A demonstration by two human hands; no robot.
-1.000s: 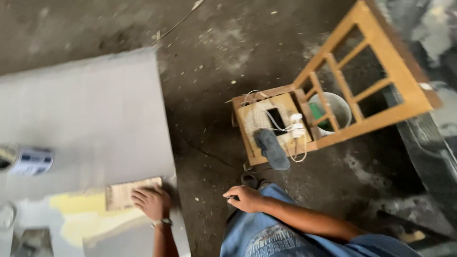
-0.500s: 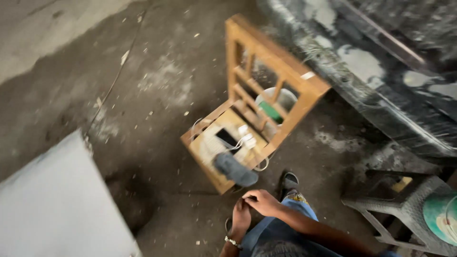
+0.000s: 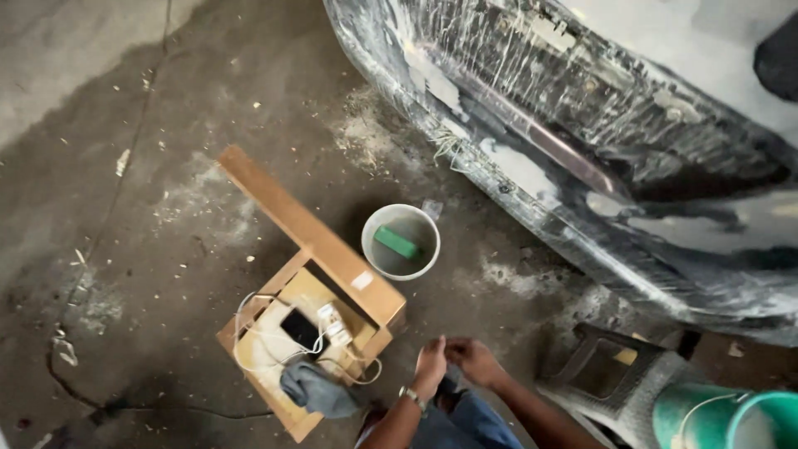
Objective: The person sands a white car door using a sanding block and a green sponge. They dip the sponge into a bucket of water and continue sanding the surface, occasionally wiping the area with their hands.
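My left hand (image 3: 431, 366), a watch on its wrist, and my right hand (image 3: 480, 359) meet fingertip to fingertip above my blue-jeaned knee (image 3: 465, 420) at the bottom centre. Whether anything small is pinched between them is too small to tell. Just left of my hands stands a wooden chair (image 3: 320, 245). A dark phone (image 3: 301, 328), a white charger with a looped cable (image 3: 334, 323) and a grey cloth (image 3: 320, 389) lie on its seat. Beyond the chair a white bucket (image 3: 370, 249) holds murky water and a green block (image 3: 396, 242).
A dusty, sanded car bumper (image 3: 582, 141) runs across the upper right. A grey plastic stool (image 3: 619, 378) and a teal bucket (image 3: 748, 420) stand at the lower right. The floor is stained concrete (image 3: 150, 208) with scattered debris and a crack at the lower left.
The view has swung right, away from the grey panel. My left hand has left the sandpaper sheet on that panel and joined my right hand over my knee.
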